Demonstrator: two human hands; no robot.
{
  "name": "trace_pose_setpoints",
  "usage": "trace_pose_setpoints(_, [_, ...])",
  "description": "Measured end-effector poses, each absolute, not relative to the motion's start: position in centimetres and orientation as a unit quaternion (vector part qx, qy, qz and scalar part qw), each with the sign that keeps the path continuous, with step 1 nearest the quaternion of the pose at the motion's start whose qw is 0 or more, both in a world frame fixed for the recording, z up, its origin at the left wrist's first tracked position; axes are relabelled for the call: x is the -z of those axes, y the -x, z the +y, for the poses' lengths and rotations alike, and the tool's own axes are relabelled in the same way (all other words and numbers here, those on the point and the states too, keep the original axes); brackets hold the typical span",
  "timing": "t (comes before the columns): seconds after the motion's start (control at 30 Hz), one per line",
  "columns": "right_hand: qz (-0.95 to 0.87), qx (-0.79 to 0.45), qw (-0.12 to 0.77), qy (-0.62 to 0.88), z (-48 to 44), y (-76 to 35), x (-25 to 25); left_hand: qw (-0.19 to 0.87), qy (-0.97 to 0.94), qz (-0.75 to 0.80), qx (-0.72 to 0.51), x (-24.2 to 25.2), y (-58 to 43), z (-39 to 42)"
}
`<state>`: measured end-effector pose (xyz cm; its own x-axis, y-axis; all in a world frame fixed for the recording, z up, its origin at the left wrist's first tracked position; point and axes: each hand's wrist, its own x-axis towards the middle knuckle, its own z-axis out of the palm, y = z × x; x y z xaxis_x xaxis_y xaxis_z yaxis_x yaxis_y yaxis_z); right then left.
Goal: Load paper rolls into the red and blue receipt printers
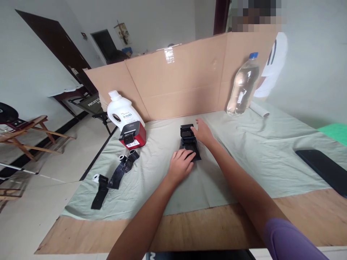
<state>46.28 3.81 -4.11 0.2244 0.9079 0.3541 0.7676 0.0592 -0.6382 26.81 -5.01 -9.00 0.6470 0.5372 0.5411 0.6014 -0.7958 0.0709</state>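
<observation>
In the middle of the cloth stands a small black device with its lid (187, 130) raised, like a small label printer. A black strip (195, 155) comes out of its front and lies on the cloth. My left hand (182, 164) rests on the strip's left side, fingers stretched out flat. At the lid's right edge, my right hand (202, 133) has its thumb against it and its fingers apart. To the left, a red and black printer (133, 135) stands in front of a white jug (124, 111). Several small rolls (132, 154) with black strips lie nearer me.
A cardboard sheet (179, 83) stands across the table's back. In front of its right end stands a clear bottle (244, 86) with a blue cap. Beside it lies a white tube (259, 109). A dark phone (322, 169) lies at the right. Behind the cardboard is another person.
</observation>
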Motion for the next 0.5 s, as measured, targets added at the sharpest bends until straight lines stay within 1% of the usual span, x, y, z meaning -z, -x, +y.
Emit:
trace_pose_setpoints(0.1, [-0.644,-0.143,0.409,0.631,4.3,-46.7,4.5,0.076,0.906,-0.294,0.294,9.1,-26.5,-5.1])
trace_pose_setpoints(0.2, [-0.675,-0.148,0.387,0.611,4.3,-47.0,4.1,0.082,0.904,-0.282,0.310,9.1,-26.4,-5.2])
trace_pose_setpoints(0.3, [-0.711,-0.181,0.327,0.595,3.7,-47.7,2.9,0.080,0.904,-0.278,0.316,9.0,-26.2,-5.3])
trace_pose_setpoints(0.4, [-0.745,-0.221,0.244,0.581,2.8,-48.2,1.8,0.070,0.906,-0.281,0.308,9.0,-25.9,-5.2])
trace_pose_setpoints(0.5, [-0.737,-0.247,0.181,0.603,2.3,-48.3,1.4,0.057,0.913,-0.279,0.291,9.0,-25.7,-5.2])
